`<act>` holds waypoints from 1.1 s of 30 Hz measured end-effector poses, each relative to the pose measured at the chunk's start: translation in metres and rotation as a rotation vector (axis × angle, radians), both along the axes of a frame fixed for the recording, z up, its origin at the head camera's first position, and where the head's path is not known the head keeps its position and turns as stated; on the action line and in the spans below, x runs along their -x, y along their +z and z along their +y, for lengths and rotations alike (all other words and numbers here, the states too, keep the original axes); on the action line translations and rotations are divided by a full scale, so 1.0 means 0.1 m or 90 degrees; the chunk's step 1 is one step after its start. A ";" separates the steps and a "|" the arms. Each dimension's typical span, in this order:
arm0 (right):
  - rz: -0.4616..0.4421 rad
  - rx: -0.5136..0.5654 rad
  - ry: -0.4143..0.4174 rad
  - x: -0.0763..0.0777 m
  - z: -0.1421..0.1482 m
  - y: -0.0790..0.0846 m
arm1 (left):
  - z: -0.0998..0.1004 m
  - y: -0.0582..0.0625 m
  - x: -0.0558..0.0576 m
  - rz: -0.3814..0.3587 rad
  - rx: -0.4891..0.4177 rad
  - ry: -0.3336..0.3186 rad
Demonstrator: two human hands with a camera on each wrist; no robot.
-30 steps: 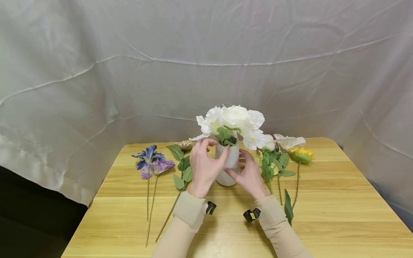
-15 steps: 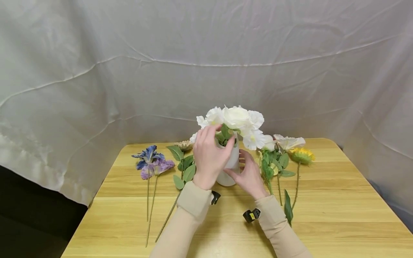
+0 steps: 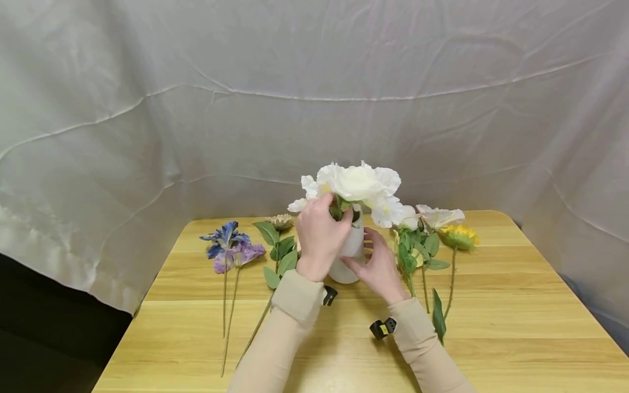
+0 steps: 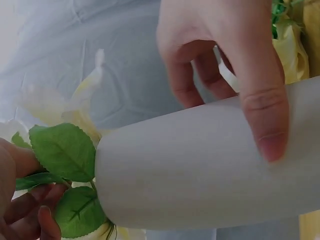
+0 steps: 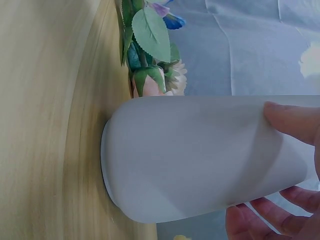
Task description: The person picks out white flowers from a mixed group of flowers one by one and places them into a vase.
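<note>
A white vase [image 3: 348, 252] stands upright on the table, with white flowers [image 3: 362, 183] in its mouth. My right hand [image 3: 379, 267] grips the vase from the right; the right wrist view shows its thumb on one side and fingers on the other. Just above the rim, my left hand [image 3: 321, 232] pinches the stem below the large white bloom. Green leaves [image 4: 62, 152] at the vase mouth partly cover the left fingers in the left wrist view. Inside the vase, the stems are hidden.
On the wooden table [image 3: 516, 305], blue [image 3: 226, 234] and purple flowers [image 3: 239, 255] lie left, beside a leafy stem [image 3: 269, 232]. A yellow flower [image 3: 459, 236] and a pale flower [image 3: 439, 215] lie right. Grey cloth [image 3: 314, 131] hangs behind.
My left hand has moved up and right from beside the vase mouth to the stem. The large white bloom has tipped slightly forward and down. The right hand stays on the vase.
</note>
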State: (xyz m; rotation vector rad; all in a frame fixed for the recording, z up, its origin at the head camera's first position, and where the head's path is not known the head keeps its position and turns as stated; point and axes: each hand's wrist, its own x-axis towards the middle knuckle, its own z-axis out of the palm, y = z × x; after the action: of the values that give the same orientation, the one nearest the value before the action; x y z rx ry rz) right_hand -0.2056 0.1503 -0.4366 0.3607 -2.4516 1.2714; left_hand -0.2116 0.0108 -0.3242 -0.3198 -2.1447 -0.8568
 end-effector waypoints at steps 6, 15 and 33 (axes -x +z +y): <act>-0.006 -0.007 -0.011 0.00 -0.01 0.00 | -0.08 -0.01 0.02 -0.004 -0.054 -0.008; -0.008 -0.003 -0.008 0.00 -0.01 0.00 | -0.11 -0.12 0.05 -0.041 -0.064 -0.027; -0.017 -0.004 -0.012 0.00 -0.02 0.02 | -0.24 -0.30 0.01 -0.009 -0.078 -0.107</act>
State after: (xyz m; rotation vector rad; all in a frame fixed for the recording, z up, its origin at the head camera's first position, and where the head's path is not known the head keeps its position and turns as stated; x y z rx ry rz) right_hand -0.2060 0.1483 -0.4350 0.3222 -2.4760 1.2694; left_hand -0.2130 -0.0131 -0.3545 -0.4363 -2.0888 -1.0843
